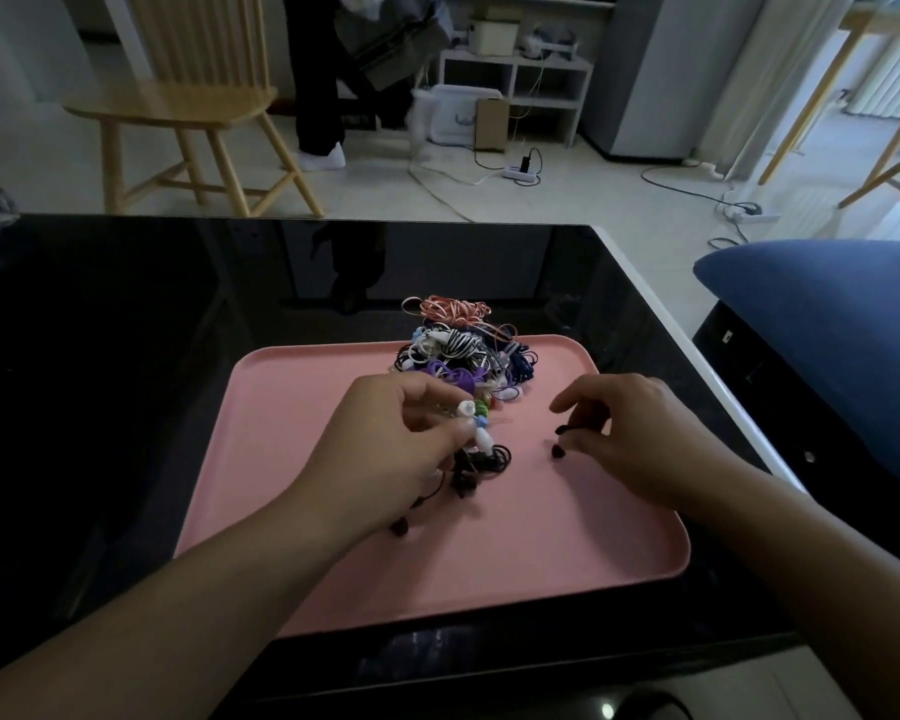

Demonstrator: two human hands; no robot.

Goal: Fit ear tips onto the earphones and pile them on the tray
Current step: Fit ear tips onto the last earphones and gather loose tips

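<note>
- The two forearms come in from the bottom edge over the near lip of the black counter point(100, 387), both reaching onto the pink tray point(489, 563), which sits square in front of the person so that small parts cannot roll off the glossy top.
- The left hand point(385, 449) is curled around a black earphone set point(481, 462); its coiled cord and buds spill out under the palm onto the tray. This looks like a steadying grip, keeping a bud presented for fitting. A few light and coloured bits point(476, 415) sit at its fingertips; I cannot tell whether they are held or only lie just beyond.
- The right hand point(630, 433) hovers low over the tray with thumb and forefinger pinched on a small dark ear tip point(562, 429). A fingertip pinch suits so small and soft a part.
- A second dark ear tip point(558, 451) lies loose on the tray just below the pinched one, kept near at hand, likely for the other bud.
- The pile of earphones point(458, 350), cords in orange, striped, purple and blue, is heaped at the tray's far edge, partly overhanging onto the counter. Set back there, it leaves the middle of the tray free for working.
- By my reading the step in hand is bringing tip to bud; the two hands are apart, so the fitting is not yet made.
</note>
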